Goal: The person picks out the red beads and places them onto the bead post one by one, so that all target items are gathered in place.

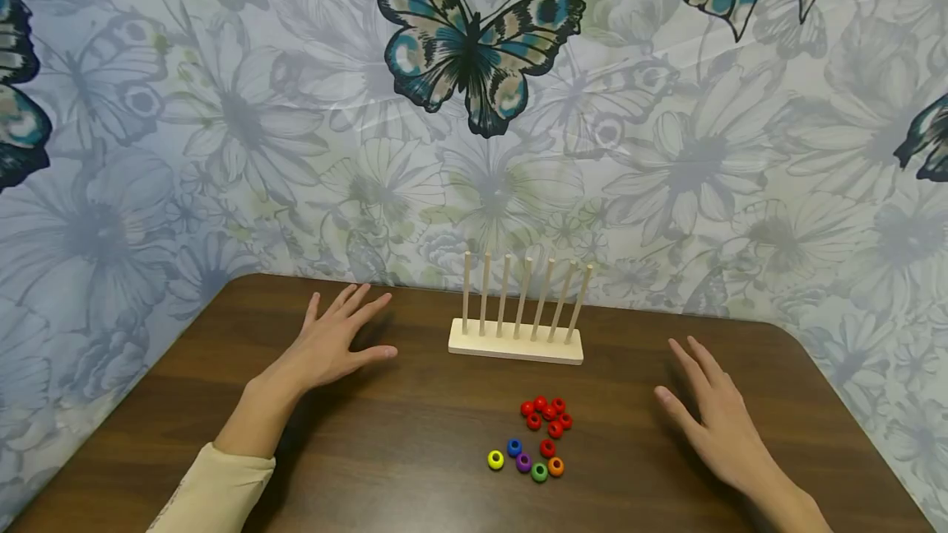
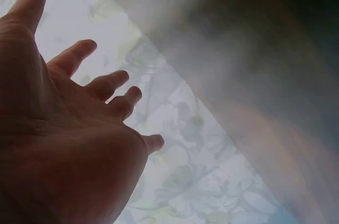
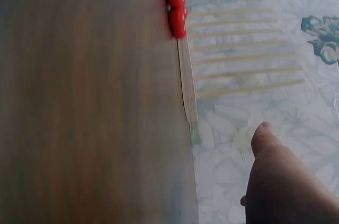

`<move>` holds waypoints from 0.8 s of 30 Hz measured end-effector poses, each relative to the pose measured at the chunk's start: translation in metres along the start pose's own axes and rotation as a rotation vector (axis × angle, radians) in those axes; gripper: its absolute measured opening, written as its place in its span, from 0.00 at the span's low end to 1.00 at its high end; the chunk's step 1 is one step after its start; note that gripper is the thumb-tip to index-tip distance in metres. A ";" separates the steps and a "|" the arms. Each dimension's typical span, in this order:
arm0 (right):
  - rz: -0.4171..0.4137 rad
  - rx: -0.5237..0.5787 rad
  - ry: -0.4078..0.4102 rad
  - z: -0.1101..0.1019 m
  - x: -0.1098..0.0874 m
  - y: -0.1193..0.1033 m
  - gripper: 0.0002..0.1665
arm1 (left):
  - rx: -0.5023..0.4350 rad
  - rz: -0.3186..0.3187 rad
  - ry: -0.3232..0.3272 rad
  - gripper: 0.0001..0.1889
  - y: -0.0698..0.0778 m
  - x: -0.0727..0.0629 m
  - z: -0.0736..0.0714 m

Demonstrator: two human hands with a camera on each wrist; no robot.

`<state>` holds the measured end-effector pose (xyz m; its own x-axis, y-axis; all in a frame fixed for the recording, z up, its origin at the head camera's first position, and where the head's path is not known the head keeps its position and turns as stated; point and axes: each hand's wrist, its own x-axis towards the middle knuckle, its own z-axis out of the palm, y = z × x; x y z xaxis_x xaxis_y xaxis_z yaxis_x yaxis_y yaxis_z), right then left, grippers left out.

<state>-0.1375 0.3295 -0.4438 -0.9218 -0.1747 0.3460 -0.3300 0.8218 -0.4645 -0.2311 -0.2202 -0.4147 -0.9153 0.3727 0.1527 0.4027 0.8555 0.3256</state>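
A pale wooden peg rack (image 1: 515, 342) with several upright bare dowels stands toward the back of the table. In front of it lies a loose cluster of red beads (image 1: 550, 412). Just nearer are a yellow bead (image 1: 495, 460), a blue bead (image 1: 514, 447), a purple bead (image 1: 523, 462), a green bead (image 1: 539, 472) and an orange bead (image 1: 556, 466). My left hand (image 1: 329, 344) is left of the rack, fingers spread, holding nothing. My right hand (image 1: 714, 426), fingers extended, is right of the beads and holds nothing.
The brown wooden table (image 1: 415, 434) has rounded back corners. Right behind it hangs a floral cloth (image 1: 474, 187) printed with teal butterflies. Beads and rack also show sideways in the right wrist view.
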 end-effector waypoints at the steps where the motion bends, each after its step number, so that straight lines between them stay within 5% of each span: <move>1: 0.007 0.008 -0.009 0.001 0.000 -0.001 0.45 | -0.007 0.002 -0.004 0.47 0.002 0.002 0.002; 15: 0.038 0.040 -0.027 0.017 -0.003 -0.021 0.34 | -0.122 0.063 -0.056 0.46 0.044 0.044 0.024; 24: 0.008 0.062 -0.014 0.030 -0.001 -0.042 0.28 | -0.169 0.083 -0.167 0.47 0.069 0.064 0.032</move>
<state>-0.1285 0.2787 -0.4490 -0.9271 -0.1759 0.3310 -0.3341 0.7882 -0.5168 -0.2618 -0.1254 -0.4124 -0.8622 0.5054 0.0337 0.4595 0.7525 0.4717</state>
